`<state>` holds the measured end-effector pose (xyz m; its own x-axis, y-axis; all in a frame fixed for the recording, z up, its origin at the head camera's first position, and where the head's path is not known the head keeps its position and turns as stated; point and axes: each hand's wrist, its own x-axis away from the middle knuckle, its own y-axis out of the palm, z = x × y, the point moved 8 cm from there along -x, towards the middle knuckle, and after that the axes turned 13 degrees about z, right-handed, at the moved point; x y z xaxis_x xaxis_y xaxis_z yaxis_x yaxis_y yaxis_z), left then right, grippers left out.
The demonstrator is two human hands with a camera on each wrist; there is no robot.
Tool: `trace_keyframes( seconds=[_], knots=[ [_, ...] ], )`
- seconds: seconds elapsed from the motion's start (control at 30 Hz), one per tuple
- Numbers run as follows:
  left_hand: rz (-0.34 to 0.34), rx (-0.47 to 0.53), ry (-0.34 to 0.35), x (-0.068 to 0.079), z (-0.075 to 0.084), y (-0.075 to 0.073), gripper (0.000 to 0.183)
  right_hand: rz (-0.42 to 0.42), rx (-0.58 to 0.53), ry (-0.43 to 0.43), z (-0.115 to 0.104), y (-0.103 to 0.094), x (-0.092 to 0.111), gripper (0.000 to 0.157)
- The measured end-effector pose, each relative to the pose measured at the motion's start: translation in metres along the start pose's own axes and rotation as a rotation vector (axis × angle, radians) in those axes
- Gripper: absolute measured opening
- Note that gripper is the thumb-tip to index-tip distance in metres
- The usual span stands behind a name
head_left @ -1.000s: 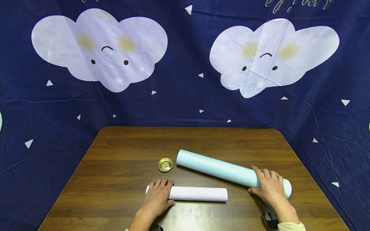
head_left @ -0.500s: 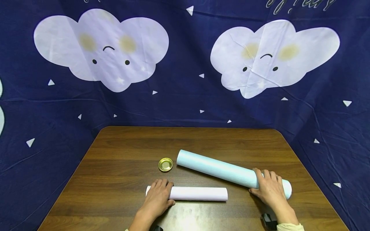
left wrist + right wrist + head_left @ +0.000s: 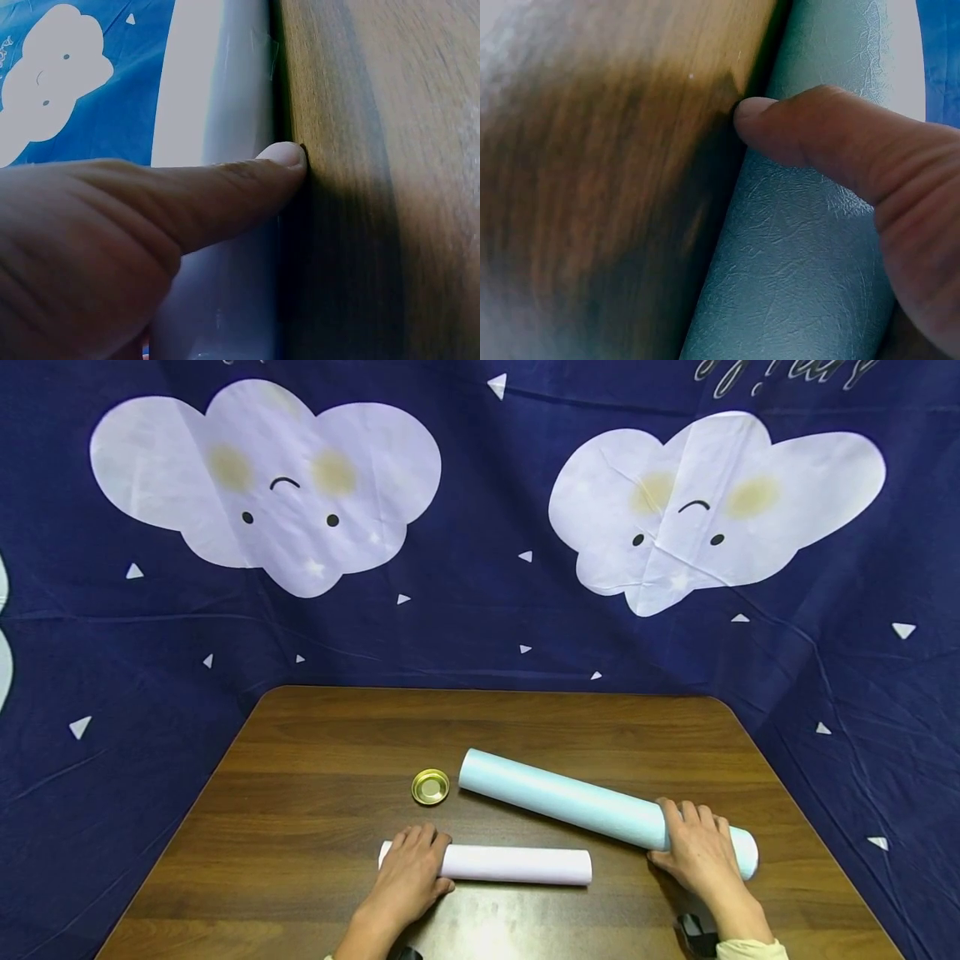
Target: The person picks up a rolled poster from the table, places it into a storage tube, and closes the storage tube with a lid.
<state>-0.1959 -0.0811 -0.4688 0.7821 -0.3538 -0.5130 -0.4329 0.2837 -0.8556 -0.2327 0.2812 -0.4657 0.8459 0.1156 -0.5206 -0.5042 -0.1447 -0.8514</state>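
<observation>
Two rolls lie on the wooden table. The shorter white roll (image 3: pixel 517 865) lies nearly level across the front, and my left hand (image 3: pixel 408 870) grips it near its left end. In the left wrist view the thumb (image 3: pixel 225 187) reaches across the white roll (image 3: pixel 240 97) toward the table. The longer light blue roll (image 3: pixel 562 797) slants down to the right. My right hand (image 3: pixel 697 852) grips it near its right end, with the fingers over the far side. Seen from the right wrist, the thumb (image 3: pixel 802 131) crosses the textured blue roll (image 3: pixel 802 255).
A small round gold dish or lid (image 3: pixel 431 787) sits left of the blue roll's far end. The brown table (image 3: pixel 300 760) has rounded back corners. Behind it hangs a dark blue cloth (image 3: pixel 480 635) printed with white clouds and triangles.
Both hands keep their grip and the rolls stay in place. The right hand's fingers settle slightly lower on the blue roll, and the head view shifts a little.
</observation>
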Motion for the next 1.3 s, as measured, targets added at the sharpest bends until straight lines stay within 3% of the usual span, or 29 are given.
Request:
trace_keyframes(
  seconds=[0.6, 0.83, 1.3],
  knots=[
    [-0.015, -0.028, 0.000, 0.001, 0.000, -0.008, 0.046, 0.029, -0.009, -0.004, 0.002, -0.002, 0.003, 0.077],
    [0.000, -0.041, 0.002, 0.003, 0.000, -0.013, 0.047, 0.071, -0.014, -0.013, 0.001, -0.003, 0.002, 0.077],
    [0.037, -0.053, 0.011, 0.000, -0.001, -0.026, 0.048, 0.070, -0.020, -0.006, 0.004, -0.006, 0.001, 0.077]
  ],
)
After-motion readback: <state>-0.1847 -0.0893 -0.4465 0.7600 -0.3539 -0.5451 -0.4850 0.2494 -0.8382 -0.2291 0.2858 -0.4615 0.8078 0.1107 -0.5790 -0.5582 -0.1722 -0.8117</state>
